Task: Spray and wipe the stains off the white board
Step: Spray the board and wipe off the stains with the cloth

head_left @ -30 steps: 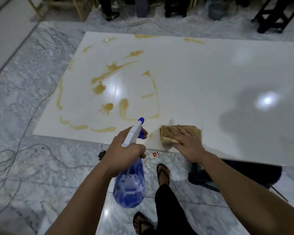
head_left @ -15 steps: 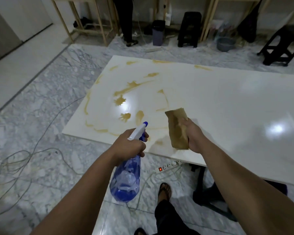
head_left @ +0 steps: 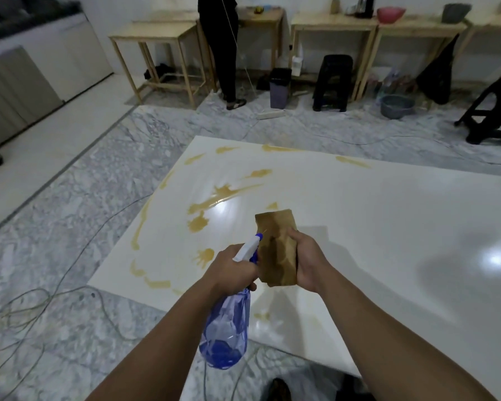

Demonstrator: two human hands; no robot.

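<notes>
A large white board (head_left: 373, 227) lies flat in front of me, with several yellow-brown stains (head_left: 214, 198) smeared over its left half. My left hand (head_left: 232, 270) grips the neck of a blue translucent spray bottle (head_left: 226, 337), whose white-and-blue nozzle points at the cloth. My right hand (head_left: 307, 261) holds a folded brown cloth (head_left: 278, 250) upright in the air above the board's near edge, right in front of the nozzle.
Grey cables (head_left: 41, 308) trail over the marble floor on the left. At the back stand wooden tables (head_left: 156, 36), a person in black (head_left: 223, 47), a grey bin (head_left: 279, 88), black stools (head_left: 333, 82) and a basin (head_left: 396, 105). My foot (head_left: 278, 389) shows below.
My right hand lifted the cloth off the board and brought it close to the spray nozzle. The view tilted up, showing more of the room's back.
</notes>
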